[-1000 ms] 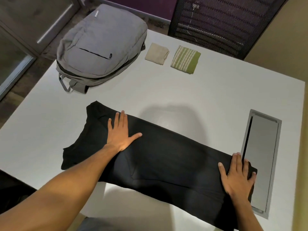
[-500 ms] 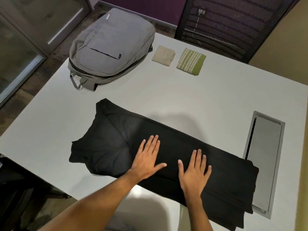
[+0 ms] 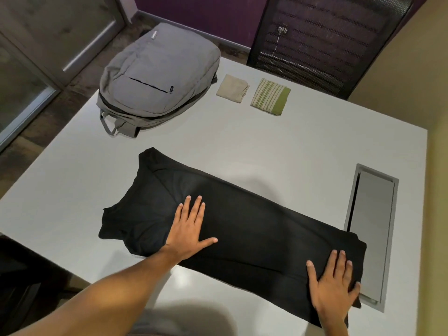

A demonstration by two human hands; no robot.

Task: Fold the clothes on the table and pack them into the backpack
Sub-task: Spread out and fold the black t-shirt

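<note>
Right hand (image 3: 333, 284) slid from mid-shirt to the hem end of the long black folded shirt (image 3: 242, 226), left hand (image 3: 188, 230) mid-shirt, both flat, gripping nothing: smoothing, next fold likely

A black garment (image 3: 242, 229), folded into a long band, lies flat across the lower middle of the frame, running from centre left down to lower right. The grey backpack (image 3: 157, 78) lies face up at upper left, front zip closed. Just right of it sit a small folded beige cloth (image 3: 232, 88) and a folded green-striped cloth (image 3: 270, 96).
</note>
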